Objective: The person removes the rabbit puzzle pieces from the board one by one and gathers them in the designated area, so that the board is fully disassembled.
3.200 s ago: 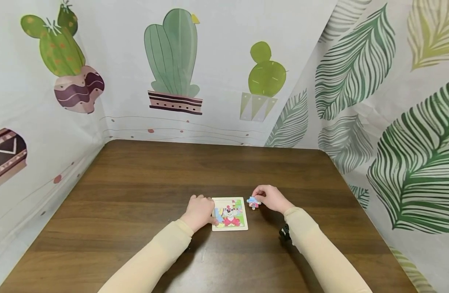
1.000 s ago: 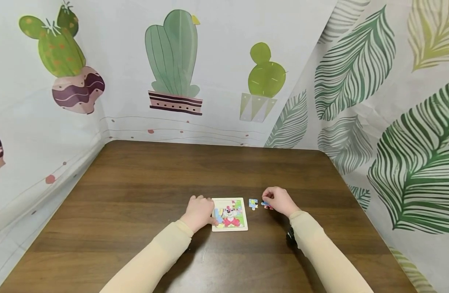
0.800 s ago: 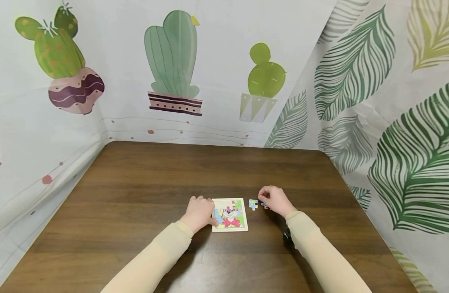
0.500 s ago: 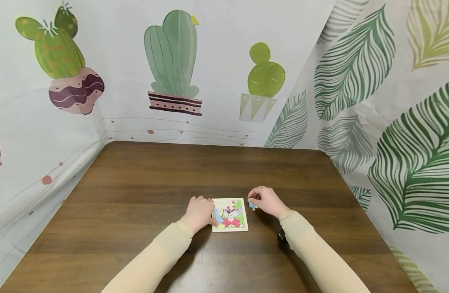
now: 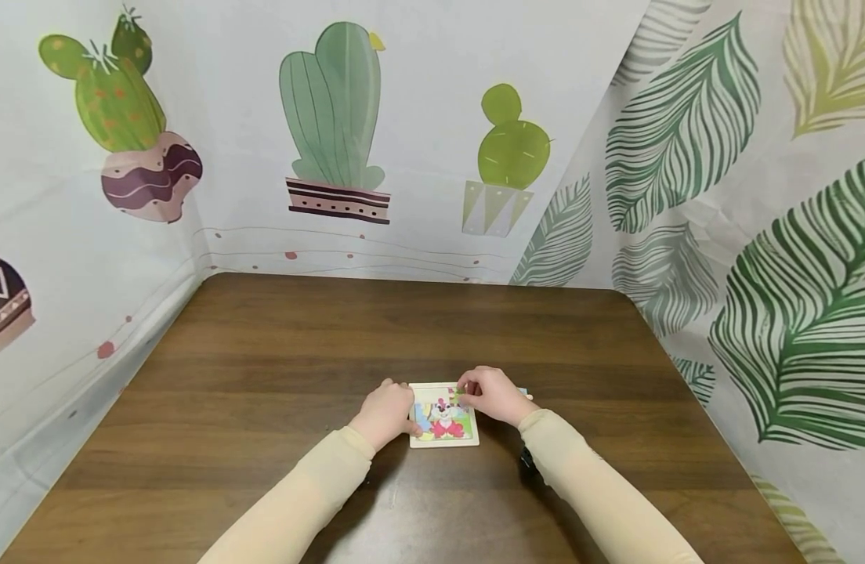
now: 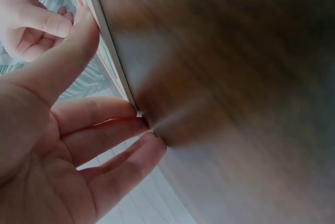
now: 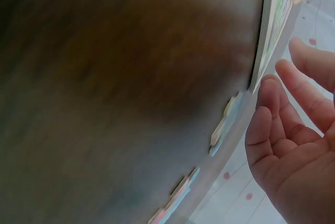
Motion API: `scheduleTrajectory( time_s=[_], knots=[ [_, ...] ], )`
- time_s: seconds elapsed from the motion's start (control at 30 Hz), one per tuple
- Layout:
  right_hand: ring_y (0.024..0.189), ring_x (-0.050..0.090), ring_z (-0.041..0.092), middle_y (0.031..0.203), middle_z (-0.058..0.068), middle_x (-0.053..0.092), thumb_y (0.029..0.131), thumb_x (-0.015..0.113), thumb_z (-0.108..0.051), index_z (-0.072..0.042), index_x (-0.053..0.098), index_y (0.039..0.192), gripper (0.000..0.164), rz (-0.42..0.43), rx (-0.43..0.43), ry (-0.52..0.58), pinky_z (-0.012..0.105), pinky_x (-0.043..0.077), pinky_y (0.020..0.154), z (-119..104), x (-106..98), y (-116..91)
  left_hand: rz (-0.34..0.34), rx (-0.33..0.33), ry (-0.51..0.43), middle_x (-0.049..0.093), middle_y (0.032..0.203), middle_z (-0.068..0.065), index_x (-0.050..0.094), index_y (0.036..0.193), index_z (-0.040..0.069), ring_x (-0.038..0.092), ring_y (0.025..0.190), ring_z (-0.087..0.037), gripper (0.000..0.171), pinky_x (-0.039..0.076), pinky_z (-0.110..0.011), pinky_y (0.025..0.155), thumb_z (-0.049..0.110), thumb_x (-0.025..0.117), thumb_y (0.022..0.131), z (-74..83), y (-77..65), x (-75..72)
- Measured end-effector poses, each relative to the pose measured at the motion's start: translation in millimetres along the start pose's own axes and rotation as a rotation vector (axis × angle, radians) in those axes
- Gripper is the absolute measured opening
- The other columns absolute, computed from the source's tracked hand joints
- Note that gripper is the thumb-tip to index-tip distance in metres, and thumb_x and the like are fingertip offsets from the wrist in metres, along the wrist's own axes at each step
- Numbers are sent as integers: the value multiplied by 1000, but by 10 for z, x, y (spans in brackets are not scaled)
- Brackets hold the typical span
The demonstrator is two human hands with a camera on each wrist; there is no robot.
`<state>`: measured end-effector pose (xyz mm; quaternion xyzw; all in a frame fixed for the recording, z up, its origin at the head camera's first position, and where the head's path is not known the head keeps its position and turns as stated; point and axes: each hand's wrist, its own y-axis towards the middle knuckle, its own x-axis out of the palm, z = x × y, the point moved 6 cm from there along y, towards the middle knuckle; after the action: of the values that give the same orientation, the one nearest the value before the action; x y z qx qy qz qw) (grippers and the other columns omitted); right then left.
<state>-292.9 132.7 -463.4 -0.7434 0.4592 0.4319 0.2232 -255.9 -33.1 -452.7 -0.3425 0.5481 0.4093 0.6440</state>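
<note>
A small square jigsaw puzzle board (image 5: pixel 443 443) with a pale rim lies on the table, its picture showing a white and red cartoon animal. At the top left of the picture a plain pale area shows. My left hand (image 5: pixel 383 415) holds the board's left side, thumb over the rim and fingertips along the edge, as the left wrist view shows. My right hand (image 5: pixel 496 394) is over the board's upper right corner; in the right wrist view thumb and index finger stand apart with nothing between them. Loose puzzle pieces (image 7: pixel 226 123) lie beside the board, mostly hidden behind this hand in the head view.
The brown wooden table (image 5: pixel 320 337) spreads around the board. White fabric with printed cacti (image 5: pixel 341 110) hangs behind its far edge, and leaf-printed fabric (image 5: pixel 806 313) hangs on the right. A dark object (image 5: pixel 527 460) sits under the right wrist.
My right hand, which was spreading the loose pieces apart on the table, has left them and moved left to the board's upper right corner. The left hand stays at the board's left edge.
</note>
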Motion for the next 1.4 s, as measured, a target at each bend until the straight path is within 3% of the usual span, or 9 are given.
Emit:
scheduleTrajectory(
  time_s=[0.3, 0.77, 0.97, 1.4],
  knots=[
    [68, 46, 11, 80, 0, 56, 83, 73, -16, -12, 70, 97, 15, -62, -60, -69, 23, 42, 60, -127, 57, -16, -3, -2, 5, 63, 84, -9, 65, 73, 6, 54, 77, -26, 41, 54, -37, 66, 42, 84, 64, 4, 7, 20],
    [65, 45, 9, 86, -1, 60, 82, 74, -18, -16, 75, 102, 20, -81, -66, -173, 23, 40, 58, -146, 23, -28, 16, 15, 19, 65, 88, -11, 66, 74, 6, 54, 78, -26, 42, 54, -36, 67, 43, 84, 64, 2, 2, 4],
    [69, 46, 11, 84, 0, 58, 81, 75, -16, -15, 74, 100, 19, -93, -77, -184, 25, 41, 61, -174, 29, -16, 16, 10, 25, 65, 87, -11, 69, 82, 3, 55, 78, -26, 47, 54, -36, 68, 43, 84, 63, -6, 0, 1],
    [76, 46, 14, 84, 1, 54, 79, 76, -13, -13, 71, 93, 15, -105, -73, -235, 31, 43, 70, -225, 50, 19, -3, -5, 24, 64, 84, -8, 67, 77, 6, 54, 76, -24, 44, 54, -36, 66, 44, 84, 63, -6, 3, 7]
  ],
)
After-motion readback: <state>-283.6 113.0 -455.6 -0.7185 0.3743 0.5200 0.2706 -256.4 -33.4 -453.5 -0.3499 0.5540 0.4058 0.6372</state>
